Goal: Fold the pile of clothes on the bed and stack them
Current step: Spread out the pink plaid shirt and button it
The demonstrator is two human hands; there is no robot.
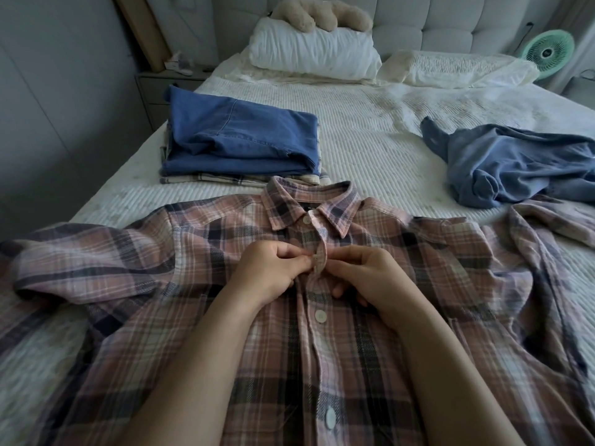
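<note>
Buttoning now: I see both hands pinch the front strip of the plaid shirt (322, 317), left hand (270, 272) and right hand (370, 278), at a button (314, 258).
Shirt place: flat on the bed (370, 133), near me.
Done: folded stack (241, 143), blue on top.
Left: this shirt, then the crumpled blue garment (515, 162).
Hard to see: shirt bottom is cut off; I cannot count the stack.

I see two bare forearms, no sleeves in view | left hand (269, 273) no rings or watch | right hand (370, 278) likewise unadorned, nails short
</note>
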